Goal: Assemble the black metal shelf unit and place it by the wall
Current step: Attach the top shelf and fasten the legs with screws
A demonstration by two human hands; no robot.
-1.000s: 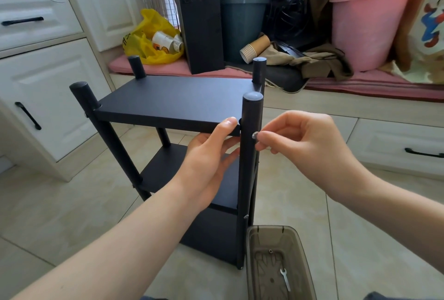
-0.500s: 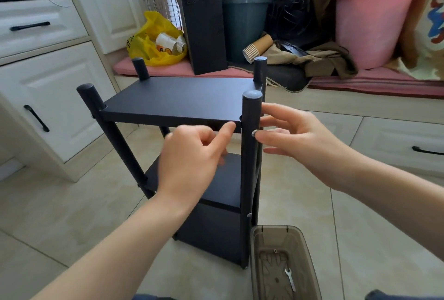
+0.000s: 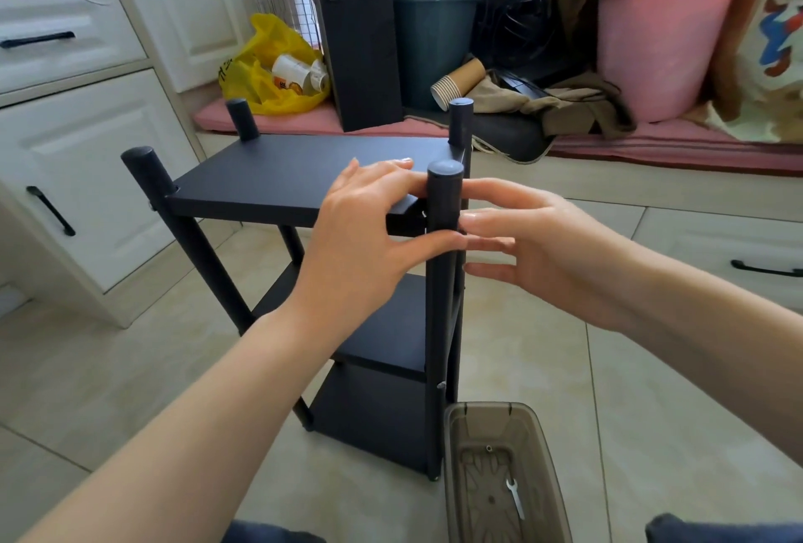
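The black metal shelf unit (image 3: 278,177) stands upright on the tiled floor, with three shelves and four round posts. My left hand (image 3: 360,238) grips the near right corner of the top shelf: fingers lie on top, and the thumb reaches underneath and across the near right post (image 3: 443,325). My right hand (image 3: 556,247) is on the post's right side, fingers straight, with the fingertips touching the post just below the top shelf. Whether a screw sits under those fingertips is hidden.
A brown plastic tray (image 3: 552,455) lies on the floor by the post's foot, holding a small wrench (image 3: 515,497). White cabinets (image 3: 87,151) stand at the left. Behind the unit are a black computer tower (image 3: 356,34), a yellow bag (image 3: 260,73) and a pink bucket (image 3: 665,34).
My left hand rose from under the top shelf and now clasps its corner from above. My right hand stopped pinching at the post and spread its fingers against it.
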